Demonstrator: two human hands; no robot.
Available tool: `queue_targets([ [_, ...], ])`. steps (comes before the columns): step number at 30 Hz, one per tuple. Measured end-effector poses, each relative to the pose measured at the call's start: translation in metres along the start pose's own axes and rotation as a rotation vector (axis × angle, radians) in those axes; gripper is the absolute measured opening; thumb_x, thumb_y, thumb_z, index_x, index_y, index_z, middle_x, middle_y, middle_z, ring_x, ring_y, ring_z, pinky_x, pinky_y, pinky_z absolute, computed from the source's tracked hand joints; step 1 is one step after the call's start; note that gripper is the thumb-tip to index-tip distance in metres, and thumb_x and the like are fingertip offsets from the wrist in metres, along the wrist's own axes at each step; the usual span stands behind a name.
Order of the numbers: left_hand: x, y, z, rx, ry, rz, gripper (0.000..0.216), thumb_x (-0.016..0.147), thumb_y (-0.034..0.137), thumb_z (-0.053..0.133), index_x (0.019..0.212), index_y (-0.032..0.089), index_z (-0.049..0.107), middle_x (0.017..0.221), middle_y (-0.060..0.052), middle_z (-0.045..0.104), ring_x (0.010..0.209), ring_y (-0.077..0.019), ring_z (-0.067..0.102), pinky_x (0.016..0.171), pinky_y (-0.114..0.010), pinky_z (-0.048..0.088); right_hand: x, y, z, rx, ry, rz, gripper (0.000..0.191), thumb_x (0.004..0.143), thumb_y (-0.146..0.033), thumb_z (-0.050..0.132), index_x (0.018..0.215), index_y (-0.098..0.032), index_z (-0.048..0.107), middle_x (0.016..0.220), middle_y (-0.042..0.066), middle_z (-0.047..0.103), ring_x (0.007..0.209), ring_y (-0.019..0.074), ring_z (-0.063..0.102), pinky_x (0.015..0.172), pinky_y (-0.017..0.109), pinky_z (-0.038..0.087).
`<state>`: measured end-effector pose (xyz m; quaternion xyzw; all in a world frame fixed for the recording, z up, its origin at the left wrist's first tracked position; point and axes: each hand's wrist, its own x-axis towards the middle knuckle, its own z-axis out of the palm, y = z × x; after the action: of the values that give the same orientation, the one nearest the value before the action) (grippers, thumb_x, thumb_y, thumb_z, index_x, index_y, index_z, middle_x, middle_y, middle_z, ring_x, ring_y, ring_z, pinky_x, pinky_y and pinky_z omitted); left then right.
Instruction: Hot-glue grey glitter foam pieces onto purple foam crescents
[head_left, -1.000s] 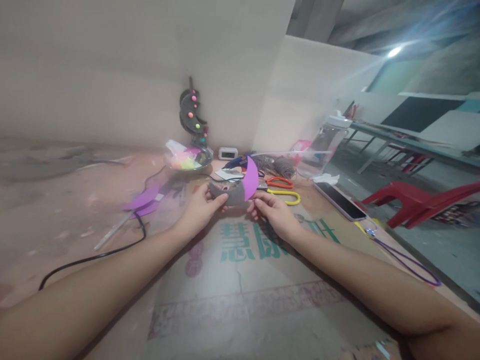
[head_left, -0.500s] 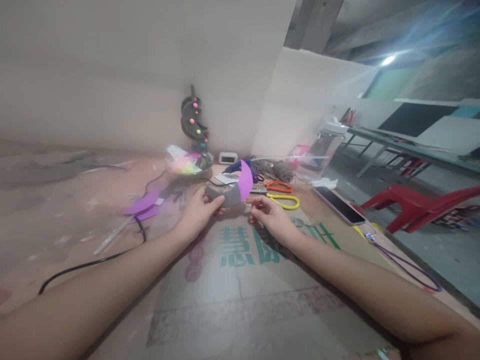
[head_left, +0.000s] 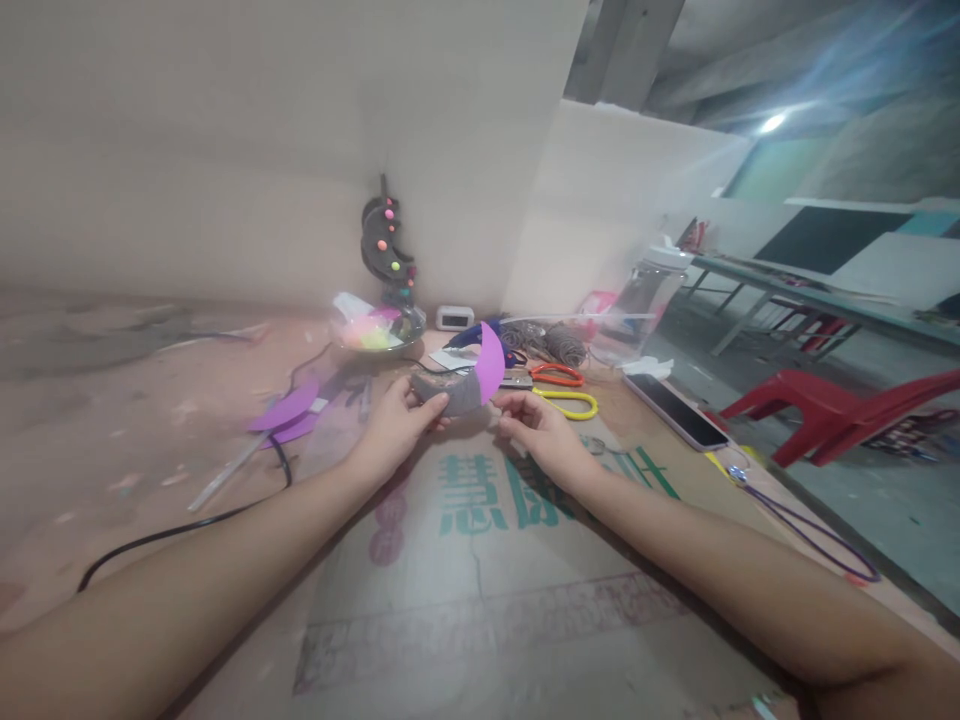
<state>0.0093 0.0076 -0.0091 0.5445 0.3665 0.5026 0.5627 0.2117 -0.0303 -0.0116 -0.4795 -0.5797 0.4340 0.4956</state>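
My left hand [head_left: 394, 425] pinches the left end of a grey crescent-shaped piece [head_left: 450, 392] held just above the cardboard sheet [head_left: 487, 560]. A purple foam crescent [head_left: 491, 363] stands up from the grey piece's right end. My right hand [head_left: 536, 425] is curled at the lower right of that purple crescent, fingertips touching its edge. Both arms stretch forward over the cardboard.
Behind the hands lie a blue glue gun [head_left: 469, 337], orange scissors [head_left: 556, 374], yellow scissors [head_left: 570, 402], twine [head_left: 559, 343], a bowl of coloured bits [head_left: 375, 330] and a dark crescent ornament [head_left: 384, 240]. Purple foam scraps [head_left: 289, 410] and a black cable [head_left: 225, 515] lie left; a phone [head_left: 671, 405] lies right.
The grey and purple piece and both hands have shifted slightly away and up in view. The right fingers have slid a little lower along the purple edge.
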Motion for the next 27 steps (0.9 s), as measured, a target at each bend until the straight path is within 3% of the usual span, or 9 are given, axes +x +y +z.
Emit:
queue_targets([
  [4,0.0,0.0,0.0,0.013,0.02,-0.012,0.037,0.07,0.035,0.072,0.095,0.015,0.052,0.083,-0.002,0.066,0.06,-0.0105,0.06,0.06,-0.023,0.049,-0.003,-0.008,0.001,-0.007,0.031,0.078,0.024,0.072,-0.035,0.065,0.089,-0.019,0.06,0.071,-0.003,0.055,0.059,0.0093,0.05,0.061,0.027,0.047],
  [10,-0.001,-0.001,-0.001,0.031,0.005,-0.013,0.036,0.072,0.035,0.071,0.095,0.016,0.052,0.084,-0.002,0.065,0.061,-0.0101,0.061,0.061,-0.023,0.05,-0.006,-0.014,0.0,-0.144,0.065,0.033,0.028,0.078,-0.045,0.062,0.072,-0.018,0.058,0.059,-0.004,0.052,0.055,0.0085,0.045,0.055,0.022,0.038],
  [14,-0.003,0.001,0.001,0.065,-0.041,0.012,0.035,0.073,0.037,0.07,0.095,0.016,0.052,0.086,-0.003,0.066,0.062,-0.0107,0.061,0.062,-0.024,0.05,-0.005,-0.011,-0.002,-0.055,0.045,-0.003,0.038,0.082,-0.055,0.054,0.079,-0.018,0.061,0.064,-0.002,0.054,0.058,0.0098,0.047,0.056,0.023,0.039],
  [18,-0.008,0.003,0.004,0.104,-0.094,0.042,0.034,0.072,0.034,0.07,0.094,0.016,0.051,0.085,-0.002,0.064,0.065,-0.0126,0.062,0.062,-0.025,0.051,-0.004,-0.011,-0.002,-0.023,0.036,-0.02,0.035,0.078,-0.052,0.062,0.07,-0.018,0.058,0.063,-0.002,0.052,0.059,0.0097,0.047,0.057,0.023,0.04],
  [23,-0.012,0.001,0.006,0.168,-0.17,0.089,0.029,0.076,0.032,0.066,0.097,0.018,0.051,0.097,-0.005,0.066,0.087,-0.0175,0.065,0.072,-0.027,0.052,-0.005,-0.01,-0.003,0.0,0.022,0.049,0.033,0.076,-0.051,0.065,0.084,-0.019,0.065,0.072,0.001,0.062,0.062,0.0127,0.053,0.057,0.025,0.043],
  [27,-0.014,0.001,0.008,0.228,-0.191,0.111,0.025,0.077,0.029,0.065,0.095,0.018,0.051,0.101,-0.005,0.065,0.092,-0.0182,0.064,0.076,-0.027,0.052,-0.004,-0.005,-0.004,0.035,0.038,0.095,0.037,0.073,-0.048,0.069,0.095,-0.018,0.066,0.084,0.005,0.068,0.074,0.0174,0.06,0.067,0.029,0.049],
])
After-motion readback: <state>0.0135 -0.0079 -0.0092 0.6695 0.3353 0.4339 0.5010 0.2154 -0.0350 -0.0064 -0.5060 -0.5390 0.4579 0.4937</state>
